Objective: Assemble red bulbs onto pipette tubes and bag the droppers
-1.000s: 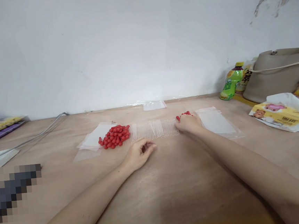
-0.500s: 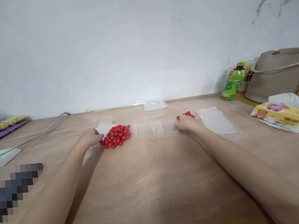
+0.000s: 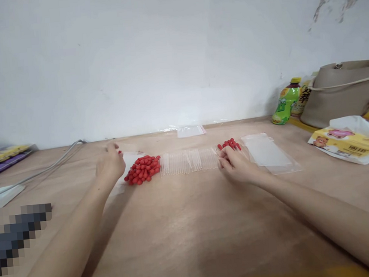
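Observation:
My left hand is raised just left of the larger pile of red pieces, its fingers closed on a small red piece. Between the two piles lies a row of thin clear sticks, side by side on the table. My right hand is at the right end of this row, fingers curled together at the last stick; what they pinch is too small to make out. Just behind that hand sits a smaller red pile. A white sheet or bag lies partly behind my left hand.
Clear bags with white sheets lie right of the small pile, and a small bag by the wall. Far right are a green bottle, a beige bag and a tissue pack. A grey cable runs at left.
My left hand has lifted away from the larger red pile with a red piece. My right hand has drawn back toward me from the smaller pile, uncovering more of it.

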A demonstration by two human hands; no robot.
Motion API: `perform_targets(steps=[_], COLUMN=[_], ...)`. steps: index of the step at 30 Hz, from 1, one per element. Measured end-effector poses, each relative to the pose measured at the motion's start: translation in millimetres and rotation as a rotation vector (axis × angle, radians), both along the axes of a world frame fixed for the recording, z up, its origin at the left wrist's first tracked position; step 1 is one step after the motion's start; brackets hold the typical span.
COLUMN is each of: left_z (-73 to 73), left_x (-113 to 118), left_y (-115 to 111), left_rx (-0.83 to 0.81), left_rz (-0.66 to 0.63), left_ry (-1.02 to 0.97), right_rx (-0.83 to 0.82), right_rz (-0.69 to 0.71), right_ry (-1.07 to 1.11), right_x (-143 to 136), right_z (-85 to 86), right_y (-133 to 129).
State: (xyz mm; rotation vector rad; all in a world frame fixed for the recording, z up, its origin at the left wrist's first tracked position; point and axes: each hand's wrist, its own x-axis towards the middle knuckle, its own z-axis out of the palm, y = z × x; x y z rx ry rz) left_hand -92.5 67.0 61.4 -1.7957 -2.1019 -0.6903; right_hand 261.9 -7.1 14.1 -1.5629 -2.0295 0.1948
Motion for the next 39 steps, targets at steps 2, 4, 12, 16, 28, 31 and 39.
perform_targets(steps=[2,4,12,16,28,31,39], left_z=[-1.2,-11.5,-68.0,-65.1,-67.7,-67.3,-67.9], left_x=[27,57,120,119,119,117,118], left_y=[-13,-30,-76,-77,-77,-78,-80], left_rx=[0.185,0.227,-0.104,-0.213,-0.213,-0.236,-0.229], left_rz=[-0.286,-0.594,-1.002,-1.024,-1.075,-1.118,-1.122], left_ry=[-0.085,-0.163,-0.352,-0.385,-0.417,-0.393,-0.314], right_rx=[0.046,0.085,0.214,0.233,0.136,0.110,0.175], right_rz=[0.056,0.071,0.114,0.138,0.225,0.257,0.292], right_ry=[-0.002,-0.093,-0.234,-0.219,-0.237,-0.251,-0.282], right_x=[-5,-10,-22,-23,-26,-22,-21], right_z=[-2.8,-2.8,-3.8,-6.2,1.6,0.5,-16.7], right_y=[-15,-27,-40,-40,-39,-35,-29])
